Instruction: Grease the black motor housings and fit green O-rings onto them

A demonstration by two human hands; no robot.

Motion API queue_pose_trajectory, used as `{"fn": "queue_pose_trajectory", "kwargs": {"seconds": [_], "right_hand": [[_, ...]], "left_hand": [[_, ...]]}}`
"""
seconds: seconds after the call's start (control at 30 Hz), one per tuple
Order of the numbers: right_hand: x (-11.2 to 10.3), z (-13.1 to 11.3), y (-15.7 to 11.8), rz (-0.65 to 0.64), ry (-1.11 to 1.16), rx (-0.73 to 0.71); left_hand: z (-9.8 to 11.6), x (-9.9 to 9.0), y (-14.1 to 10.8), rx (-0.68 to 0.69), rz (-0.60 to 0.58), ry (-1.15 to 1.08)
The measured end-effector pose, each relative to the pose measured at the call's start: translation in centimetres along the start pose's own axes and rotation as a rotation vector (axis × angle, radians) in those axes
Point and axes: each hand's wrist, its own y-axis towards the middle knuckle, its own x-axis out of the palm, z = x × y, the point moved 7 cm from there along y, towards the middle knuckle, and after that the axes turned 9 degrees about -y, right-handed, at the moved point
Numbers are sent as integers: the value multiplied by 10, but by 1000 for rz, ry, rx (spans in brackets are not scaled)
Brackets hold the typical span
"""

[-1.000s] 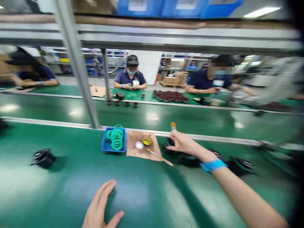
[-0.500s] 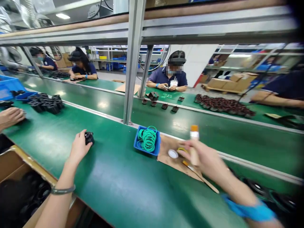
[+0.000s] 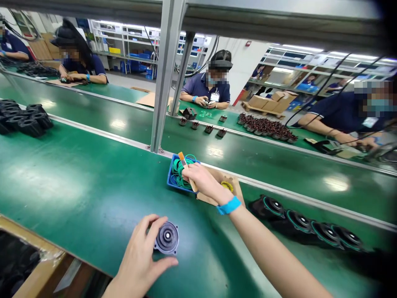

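My left hand (image 3: 141,252) curls around a round black housing (image 3: 168,236) standing on the green bench, its fingertips and thumb at the housing's rim. The housing's face, with concentric rings and a pale centre, points up. My right hand (image 3: 200,178) grips a paintbrush (image 3: 185,163) with orange bristles and a wooden handle. That hand reaches over a blue bin (image 3: 169,182) heaped with green rubber rings (image 3: 176,167), and its fingertips are among the rings. Whether they pinch a ring I cannot make out.
Brown cardboard (image 3: 206,198) with a yellow ring (image 3: 227,186) lies beside the bin. Black housings with green rings (image 3: 299,221) stand at right. More black parts (image 3: 25,118) sit at far left. A metal post (image 3: 161,78) rises behind the bin. Co-workers (image 3: 206,85) sit opposite.
The left hand has brought the housing rightward and nearer me. My right hand has moved left from the cardboard to the bin, still with a brush. The view has shifted right.
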Motion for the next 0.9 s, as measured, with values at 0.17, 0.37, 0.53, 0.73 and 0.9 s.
{"fn": "queue_pose_trajectory", "kwargs": {"seconds": [0.17,0.37,0.53,0.73,0.9], "right_hand": [[-19,23,-13,149,51,159],[-52,26,-38,476,190,473],[-37,-38,-48,210,763,505],[-4,-85,-61,-69,793,451],[-11,-89,-68,25,652,259]], "left_hand": [[-5,-5,-4,-17,-33,-201],[-11,1,-5,-117,57,-341],[-5,9,-7,-41,67,-353],[2,4,-7,85,113,-278],[13,1,-6,232,97,-176]]}}
